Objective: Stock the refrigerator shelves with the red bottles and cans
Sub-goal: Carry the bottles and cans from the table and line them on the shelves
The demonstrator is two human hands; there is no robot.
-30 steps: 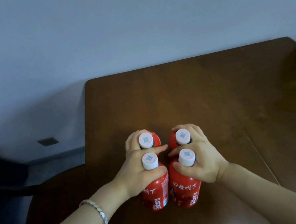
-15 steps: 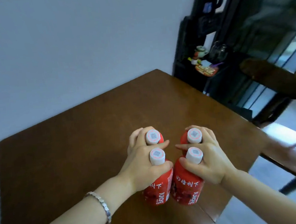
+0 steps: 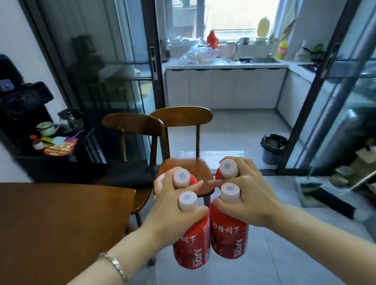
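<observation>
Red bottles (image 3: 230,241) lifted off table (image 3: 41,225), now over floor (image 3: 275,271)

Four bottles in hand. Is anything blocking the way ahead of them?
Two chairs stand straight ahead of the bottles, with the table to their left. Bare floor lies right of the chairs. No refrigerator is in view.

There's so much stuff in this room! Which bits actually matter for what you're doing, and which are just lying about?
In the job: left hand and right hand, each gripping two red bottles by the necks.
Just lying about: wooden table, two chairs, black bin, kitchen counter.
</observation>
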